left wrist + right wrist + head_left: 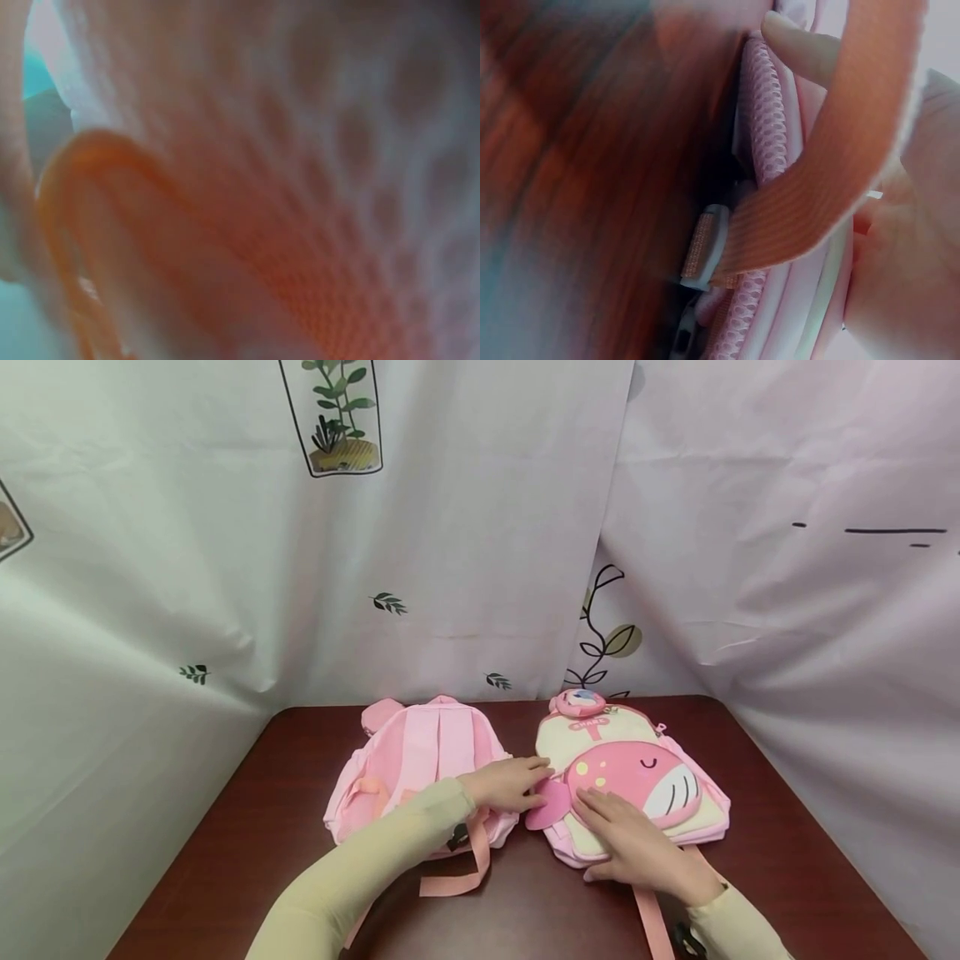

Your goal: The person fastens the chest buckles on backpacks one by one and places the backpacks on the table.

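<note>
Has nearest a peach strap (651, 922) and a dark buckle (688, 941), trailing from under the whale backpack (633, 768) beside the right sleeve (738, 922). Has another loose strap (450, 885) running out from the straps-up backpack (420, 743) onto the bench (247, 827). Lays the right hand (633, 843) on the lower left of the whale backpack, on the bench's right side, released, fingers straight across the front panel, thumb toward the near edge. Sets the left hand (506, 783) a little farther in, between the backpacks, fingers loosely bent with no grasp showing, tips at the whale backpack's side, thumb at the tail fin (550, 806). Appears to be at a settling or flattening step, evening out the whale backpack's front. Probably calls next for light, flat pressure around the tail fin, then lifting clear without dragging the fabric. Carries farther back a round pouch (579, 702) atop the whale backpack and a pink pouch (381, 717) at the straps-up backpack's upper left. Ends in printed fabric (450, 543) behind the bench.
</note>
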`<state>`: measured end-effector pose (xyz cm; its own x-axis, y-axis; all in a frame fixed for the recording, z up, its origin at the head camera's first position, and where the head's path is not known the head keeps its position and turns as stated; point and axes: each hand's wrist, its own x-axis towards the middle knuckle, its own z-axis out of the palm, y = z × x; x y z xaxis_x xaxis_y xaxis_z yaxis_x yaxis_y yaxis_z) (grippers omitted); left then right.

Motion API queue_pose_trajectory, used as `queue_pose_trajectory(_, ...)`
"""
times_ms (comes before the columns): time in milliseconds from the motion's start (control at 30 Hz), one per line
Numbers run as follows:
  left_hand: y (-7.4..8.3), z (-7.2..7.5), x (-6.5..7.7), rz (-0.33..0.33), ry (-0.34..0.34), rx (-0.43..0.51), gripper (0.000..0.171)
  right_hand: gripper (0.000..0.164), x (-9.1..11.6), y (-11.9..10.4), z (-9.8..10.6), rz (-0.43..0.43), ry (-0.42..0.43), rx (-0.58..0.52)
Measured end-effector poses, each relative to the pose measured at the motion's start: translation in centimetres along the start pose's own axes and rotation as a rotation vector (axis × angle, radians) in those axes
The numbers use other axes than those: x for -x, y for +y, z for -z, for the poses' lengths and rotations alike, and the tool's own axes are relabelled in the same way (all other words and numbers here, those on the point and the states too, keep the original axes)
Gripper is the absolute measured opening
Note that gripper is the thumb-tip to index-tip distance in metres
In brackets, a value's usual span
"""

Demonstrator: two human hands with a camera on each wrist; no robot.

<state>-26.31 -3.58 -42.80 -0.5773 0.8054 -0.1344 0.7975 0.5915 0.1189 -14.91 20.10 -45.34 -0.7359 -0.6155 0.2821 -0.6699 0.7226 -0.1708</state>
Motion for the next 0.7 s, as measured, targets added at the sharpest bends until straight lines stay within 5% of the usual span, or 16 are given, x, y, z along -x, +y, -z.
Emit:
queue_pose_trajectory(300,-0.04,-0.26,0.01,0.001,0.001,-0.012,0.055,0.087,0.11,-0.25,-0.22,0.019,0.033,0.055)
queue_pose_trajectory(700,0.03,-0.13,0.09,-0.002,0.002,-0.012,0.055,0.084,-0.39,-0.94,-0.53,-0.002,-0.042,0.116)
